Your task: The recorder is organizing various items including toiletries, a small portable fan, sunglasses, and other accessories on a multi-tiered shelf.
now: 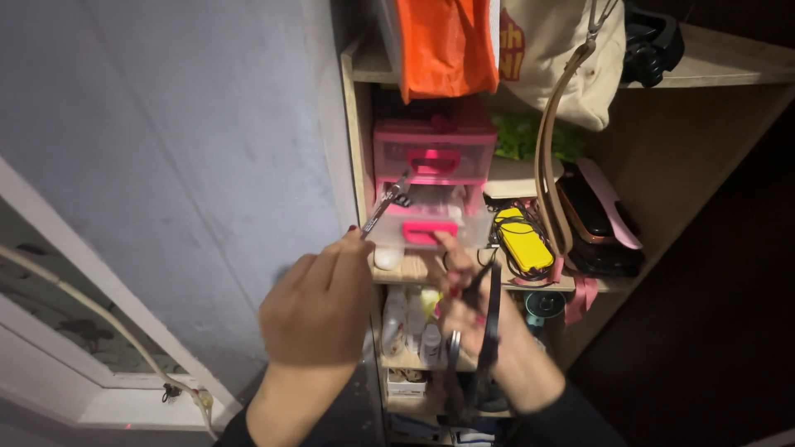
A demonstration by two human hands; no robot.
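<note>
With the left hand [319,306] pinching a slim metal clasp [387,200] and the right hand [468,302] clenched around dark straps [490,319], the clasp could slip and snag the pink drawer unit [431,186].
</note>
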